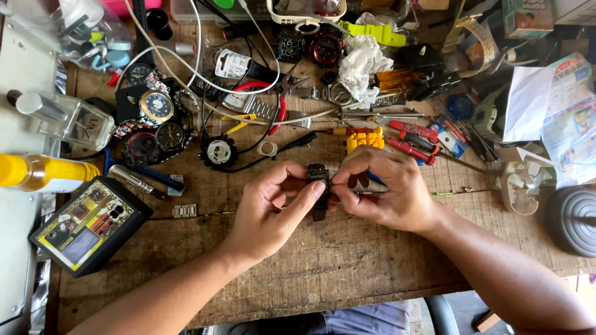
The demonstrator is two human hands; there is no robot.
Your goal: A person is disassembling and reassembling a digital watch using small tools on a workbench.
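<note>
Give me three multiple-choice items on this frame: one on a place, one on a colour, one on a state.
1. Where does the black tester box with the yellow-edged panel lie?
A. on the bench's left side, beside the left forearm
B. at the far right by the grey round disc
C. between the two hands

2. What colour is the bottle at the left edge?
A. blue
B. yellow
C. green

3. How is the dark watch band held?
A. lying untouched on the wooden bench
B. by the right hand alone
C. by both hands at once

Answers:
1 A, it sits on the wooden bench left of the left forearm.
2 B, its body is plainly yellow.
3 C, the left hand pinches it from one side and the right hand from the other.
</note>
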